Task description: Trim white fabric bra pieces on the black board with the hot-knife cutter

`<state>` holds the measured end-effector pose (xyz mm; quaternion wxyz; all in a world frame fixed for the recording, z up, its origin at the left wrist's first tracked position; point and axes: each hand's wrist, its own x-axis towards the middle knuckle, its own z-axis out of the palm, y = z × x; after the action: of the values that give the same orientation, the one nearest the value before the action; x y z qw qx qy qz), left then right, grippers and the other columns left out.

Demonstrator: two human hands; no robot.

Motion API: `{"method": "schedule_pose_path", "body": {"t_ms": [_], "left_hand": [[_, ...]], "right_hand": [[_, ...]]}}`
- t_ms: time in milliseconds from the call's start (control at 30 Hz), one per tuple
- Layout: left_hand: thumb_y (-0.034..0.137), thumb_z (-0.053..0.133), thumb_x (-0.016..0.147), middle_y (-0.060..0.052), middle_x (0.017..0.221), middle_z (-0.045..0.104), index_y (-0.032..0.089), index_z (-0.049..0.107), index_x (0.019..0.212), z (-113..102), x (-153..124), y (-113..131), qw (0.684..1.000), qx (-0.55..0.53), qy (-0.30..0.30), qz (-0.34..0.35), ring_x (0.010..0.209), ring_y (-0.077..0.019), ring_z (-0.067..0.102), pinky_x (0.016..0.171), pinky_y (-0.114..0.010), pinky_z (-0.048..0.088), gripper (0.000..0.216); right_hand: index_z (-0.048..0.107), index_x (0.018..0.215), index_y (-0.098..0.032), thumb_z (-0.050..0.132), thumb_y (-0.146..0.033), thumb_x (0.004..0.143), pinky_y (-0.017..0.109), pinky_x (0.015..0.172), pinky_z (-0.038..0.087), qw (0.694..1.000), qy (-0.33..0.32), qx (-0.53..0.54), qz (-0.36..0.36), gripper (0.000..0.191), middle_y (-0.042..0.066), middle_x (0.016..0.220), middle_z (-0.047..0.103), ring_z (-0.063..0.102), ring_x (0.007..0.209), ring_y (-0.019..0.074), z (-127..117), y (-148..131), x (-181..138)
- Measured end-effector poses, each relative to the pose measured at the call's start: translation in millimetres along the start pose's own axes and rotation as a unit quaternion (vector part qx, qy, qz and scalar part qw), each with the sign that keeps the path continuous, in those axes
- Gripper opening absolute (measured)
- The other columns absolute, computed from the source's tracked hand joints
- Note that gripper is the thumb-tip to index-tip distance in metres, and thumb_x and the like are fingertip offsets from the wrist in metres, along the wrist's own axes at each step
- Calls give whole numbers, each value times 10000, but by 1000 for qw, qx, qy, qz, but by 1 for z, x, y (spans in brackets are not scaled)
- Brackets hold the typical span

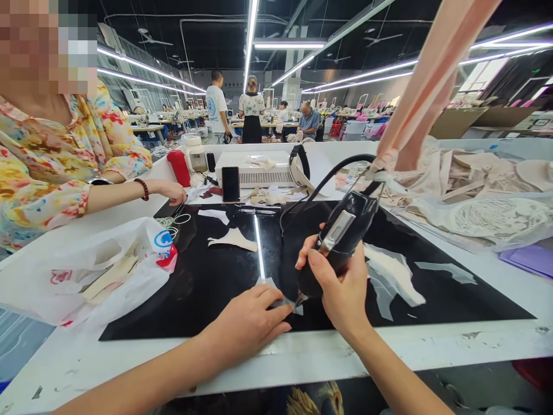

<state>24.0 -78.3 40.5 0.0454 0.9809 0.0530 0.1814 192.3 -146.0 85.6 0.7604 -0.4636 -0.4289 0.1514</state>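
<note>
My right hand is closed around a black corded handheld power tool with a metal lever on its side. The tool is tilted, its narrow tip down near a small translucent sheet piece on the black mat. My left hand lies flat on this piece, fingers stretched out beside the tip; part of the piece is hidden under it. A pink fabric strap is tied to the top of the tool. To the right lie a cream fabric piece and a translucent sheet.
Cream cut pieces lie farther back on the mat. A plastic bag and another person's hand are at left. A phone leans against a white box. Lace garments are heaped at right. The tool's black cable arches behind it.
</note>
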Motion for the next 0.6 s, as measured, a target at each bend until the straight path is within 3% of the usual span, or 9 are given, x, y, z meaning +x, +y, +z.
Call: {"method": "schedule_pose_path", "body": {"t_ms": [200,400,600], "left_hand": [[333,534,1019,-85,1129,650,194,658,1191,0,-2,0,1000,-3,-9,-9,1072,-228,634,898,-352,584,254],[322,530,1023,-111,1124,662,122,648,1166,1,8,5,1000,18,22,-1,1057,-237,629,966,-400,547,273],[270,567,1002,-70,1084,669,153,669,1149,3,7,9,998,-29,-5,-58,1004,-213,640,898,-349,573,214]], "right_hand": [[531,1136,-301,756,-340,864,314,614,548,1000,6,-1,5,355,-38,844,664,626,628,149,-8,-1,-4],[532,1130,-301,771,-352,852,298,584,559,1000,6,7,6,370,-39,847,672,631,613,143,-8,-2,-7],[528,1145,-307,768,-362,850,286,560,558,1000,11,4,13,384,-41,839,675,631,623,146,-6,-2,-6]]}}
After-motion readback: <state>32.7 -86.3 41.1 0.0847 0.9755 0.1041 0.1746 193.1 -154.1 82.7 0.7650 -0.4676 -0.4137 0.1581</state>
